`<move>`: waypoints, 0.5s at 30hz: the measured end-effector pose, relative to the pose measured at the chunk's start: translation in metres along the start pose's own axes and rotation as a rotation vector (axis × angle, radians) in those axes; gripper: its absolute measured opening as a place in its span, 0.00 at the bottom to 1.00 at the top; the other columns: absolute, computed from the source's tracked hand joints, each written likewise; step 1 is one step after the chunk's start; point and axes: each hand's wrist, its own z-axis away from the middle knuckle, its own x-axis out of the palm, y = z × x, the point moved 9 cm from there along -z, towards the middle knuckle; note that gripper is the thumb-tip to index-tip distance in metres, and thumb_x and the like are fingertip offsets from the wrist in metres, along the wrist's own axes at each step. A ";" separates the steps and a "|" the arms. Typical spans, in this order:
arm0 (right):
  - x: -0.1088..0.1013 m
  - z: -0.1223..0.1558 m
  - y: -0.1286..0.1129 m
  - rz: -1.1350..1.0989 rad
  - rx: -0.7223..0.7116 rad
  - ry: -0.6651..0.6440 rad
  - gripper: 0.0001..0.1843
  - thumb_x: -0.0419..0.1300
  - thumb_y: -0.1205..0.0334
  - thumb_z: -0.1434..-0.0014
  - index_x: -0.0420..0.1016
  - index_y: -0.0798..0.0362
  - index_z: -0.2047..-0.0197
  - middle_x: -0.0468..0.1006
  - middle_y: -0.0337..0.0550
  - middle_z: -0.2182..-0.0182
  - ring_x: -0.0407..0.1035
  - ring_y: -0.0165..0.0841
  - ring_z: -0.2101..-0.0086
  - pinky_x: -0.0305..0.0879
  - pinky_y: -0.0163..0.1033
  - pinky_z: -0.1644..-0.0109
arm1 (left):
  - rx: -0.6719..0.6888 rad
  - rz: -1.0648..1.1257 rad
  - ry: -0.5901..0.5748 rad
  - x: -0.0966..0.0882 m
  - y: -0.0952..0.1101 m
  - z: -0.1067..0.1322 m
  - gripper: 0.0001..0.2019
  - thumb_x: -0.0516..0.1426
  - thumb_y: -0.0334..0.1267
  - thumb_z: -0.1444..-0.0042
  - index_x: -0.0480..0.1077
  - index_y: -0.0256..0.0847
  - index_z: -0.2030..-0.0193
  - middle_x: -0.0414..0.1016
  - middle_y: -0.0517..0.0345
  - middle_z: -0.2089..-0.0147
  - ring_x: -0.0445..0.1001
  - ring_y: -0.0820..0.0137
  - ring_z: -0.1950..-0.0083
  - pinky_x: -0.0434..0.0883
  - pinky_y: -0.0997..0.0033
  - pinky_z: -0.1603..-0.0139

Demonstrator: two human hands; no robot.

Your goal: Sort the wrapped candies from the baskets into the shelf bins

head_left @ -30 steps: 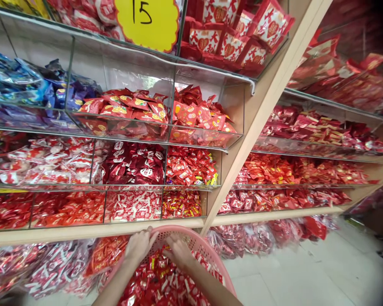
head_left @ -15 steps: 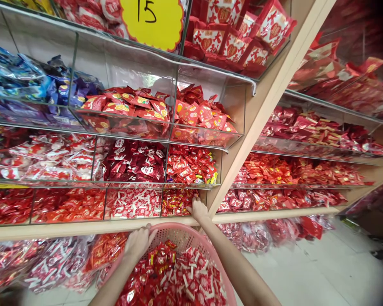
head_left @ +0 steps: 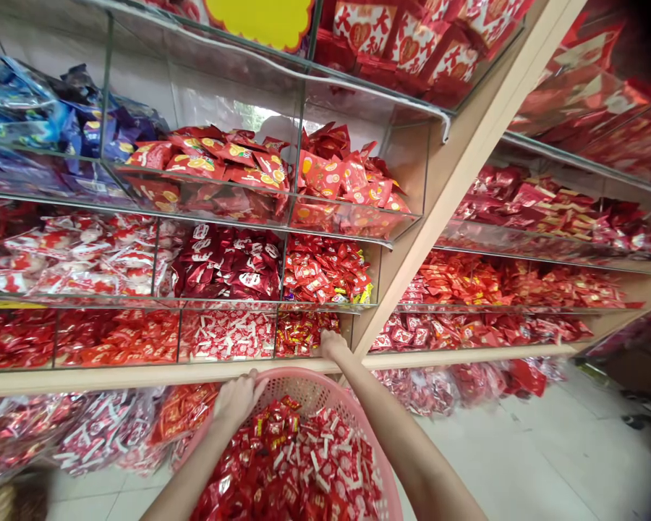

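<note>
Blue packets [head_left: 16, 116] lie upper left, a yellow sign [head_left: 265, 18] at the top edge, pale floor tiles [head_left: 547, 463] lower right.

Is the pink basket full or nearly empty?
Nearly full: red candy packets are heaped close to the rim of the basket, which the left hand holds.

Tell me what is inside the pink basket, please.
The pink basket is heaped with small candies in red and white wrappers. The left hand holds its far rim. The basket's bottom and any lower layers are covered by the pile.
</note>
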 end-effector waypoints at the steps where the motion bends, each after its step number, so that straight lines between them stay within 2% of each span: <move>1: 0.000 -0.001 -0.001 0.004 -0.007 0.002 0.31 0.68 0.59 0.57 0.69 0.60 0.49 0.72 0.62 0.51 0.68 0.47 0.50 0.66 0.44 0.51 | 0.000 0.000 0.001 0.000 0.000 0.000 0.26 0.36 0.52 0.39 0.64 0.38 0.50 0.78 0.45 0.65 0.77 0.54 0.64 0.70 0.59 0.66; 9: -0.008 0.000 0.007 0.014 -0.080 0.031 0.22 0.62 0.57 0.48 0.70 0.59 0.51 0.72 0.60 0.50 0.68 0.44 0.50 0.65 0.41 0.51 | 0.000 -0.014 0.002 0.001 0.001 0.000 0.26 0.36 0.52 0.39 0.64 0.38 0.49 0.77 0.44 0.62 0.77 0.56 0.62 0.70 0.61 0.63; 15: 0.003 -0.009 -0.003 0.041 -0.059 -0.009 0.29 0.67 0.62 0.55 0.69 0.61 0.50 0.72 0.64 0.51 0.69 0.47 0.52 0.67 0.45 0.54 | -0.008 -0.009 -0.005 -0.002 0.004 0.002 0.26 0.36 0.53 0.39 0.64 0.38 0.50 0.77 0.44 0.63 0.77 0.57 0.63 0.70 0.61 0.64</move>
